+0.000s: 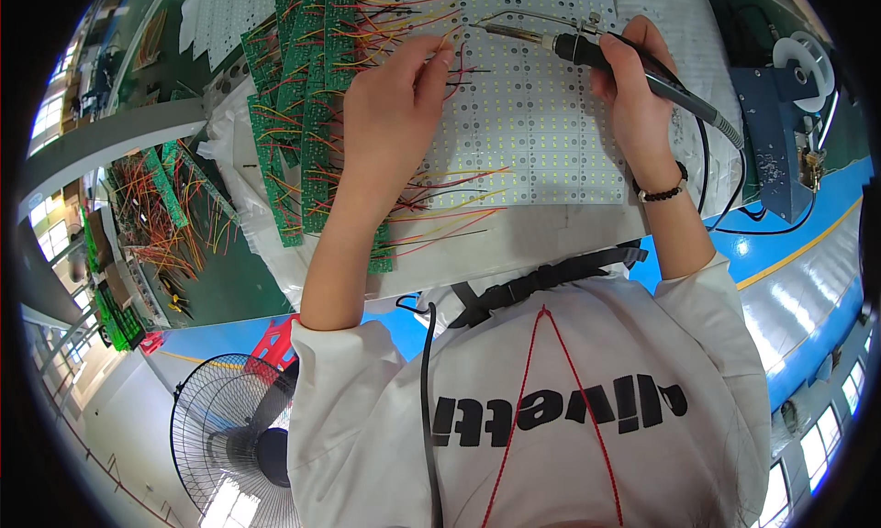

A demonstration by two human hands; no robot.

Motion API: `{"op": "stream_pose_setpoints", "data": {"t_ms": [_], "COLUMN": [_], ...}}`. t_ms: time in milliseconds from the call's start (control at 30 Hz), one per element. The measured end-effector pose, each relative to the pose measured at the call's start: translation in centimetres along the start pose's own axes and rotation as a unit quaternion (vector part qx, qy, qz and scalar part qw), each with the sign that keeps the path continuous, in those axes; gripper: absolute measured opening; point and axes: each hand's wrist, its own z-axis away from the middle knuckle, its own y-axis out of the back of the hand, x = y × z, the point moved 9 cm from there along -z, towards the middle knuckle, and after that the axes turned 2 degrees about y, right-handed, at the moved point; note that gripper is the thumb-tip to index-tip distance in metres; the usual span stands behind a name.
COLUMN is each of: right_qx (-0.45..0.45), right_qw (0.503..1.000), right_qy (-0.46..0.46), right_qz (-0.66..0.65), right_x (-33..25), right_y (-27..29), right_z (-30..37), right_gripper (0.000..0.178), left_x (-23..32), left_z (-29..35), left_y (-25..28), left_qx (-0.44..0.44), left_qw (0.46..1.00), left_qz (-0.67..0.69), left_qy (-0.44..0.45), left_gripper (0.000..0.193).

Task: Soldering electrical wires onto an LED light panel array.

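Observation:
My right hand [635, 101] is wrapped round the black handle of a soldering iron [580, 49], which has a thin metal solder-feed tube along its top. The iron points left, its tip just right of my left fingertips; whether it touches anything is too small to tell. With thumb and forefinger, my left hand [390, 115] pinches a thin wire [455, 34] above a white LED panel [532, 133] dotted with rows of small yellowish LEDs. Under and beside my left wrist lie several long green circuit boards [314, 106], overlapping, with red, yellow and black wires trailing rightward.
At the right stands a blue solder feeder [775, 129] with a white reel [804, 69]; a black cable runs from the iron. Further left lie a heap of wired boards [165, 207] and yellow-handled pliers [174, 299]. A black fan [234, 436] stands at the lower left.

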Motion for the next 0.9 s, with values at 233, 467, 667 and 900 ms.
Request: {"op": "stream_pose_setpoints", "data": {"t_ms": [233, 467, 667, 900], "right_qx": [-0.002, -0.006, -0.011, -0.02], "right_qw": [1.0, 1.0, 0.998, 0.996], "right_qy": [0.002, 0.006, 0.013, 0.01], "right_qz": [-0.025, 0.001, 0.067, 0.092], "right_x": [0.19, 0.14, -0.19, -0.35], "right_y": [-0.06, 0.04, -0.25, -0.34], "right_z": [-0.06, 0.03, 0.3, 0.35], "right_gripper": [0.022, 0.023, 0.022, 0.021], "left_x": [-0.26, 0.05, 0.31, 0.38], "left_z": [0.08, 0.08, 0.13, 0.15], "left_y": [0.1, -0.17, -0.03, -0.04], "left_qx": [0.047, 0.051, 0.059, 0.06], "left_qw": [0.998, 0.993, 0.992, 0.99], "left_qz": [-0.02, -0.082, -0.095, -0.104], "left_qy": [-0.04, -0.061, -0.065, -0.073], "left_gripper": [0.004, 0.01, 0.01, 0.011]}}
